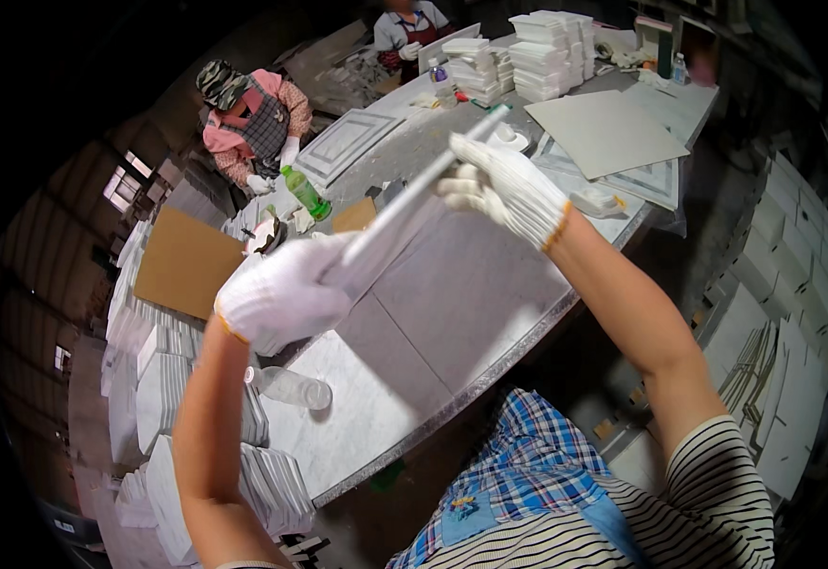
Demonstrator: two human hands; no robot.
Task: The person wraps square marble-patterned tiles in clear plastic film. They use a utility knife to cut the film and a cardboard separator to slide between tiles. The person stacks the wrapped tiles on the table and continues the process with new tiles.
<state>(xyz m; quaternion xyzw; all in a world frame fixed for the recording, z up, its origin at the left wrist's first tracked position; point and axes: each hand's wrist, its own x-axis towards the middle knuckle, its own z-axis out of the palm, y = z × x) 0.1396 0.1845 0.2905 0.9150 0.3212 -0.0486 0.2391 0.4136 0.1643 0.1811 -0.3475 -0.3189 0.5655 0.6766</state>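
- Wrapped closely about the lower-left end of a thin white panel (404,202): the gloved left hand (286,289), somewhat blurred, with separate digits hard to make out.
- Bent in around the upper-right part of the same panel, with little gap: the gloved right hand (509,190), thumb side along the upper edge.
- Seen nearly edge-on, tilted up to the right between both hands: the panel itself, raised clear of the worktable (381,467).
- Directly beneath: pale veined slabs (471,318), laid flat with a straight seam and partly in shadow.
- Below the left hand, on the pale surface: a clear bottle (291,387), cap end toward the left.
- Left of the table: a brown board (186,261), tilted, above stacked white tiles (163,384).
- Beyond the left hand: a green bottle (306,194), near a framed grey-and-white panel (348,147).
- Beyond the right hand: a plain pale sheet (608,133), overlapping a veined panel (656,182).
- Across the table: a co-worker (253,123) in a patterned cap and white gloves; farther off — a second person (412,33) beside tall piles of white pieces (552,57).
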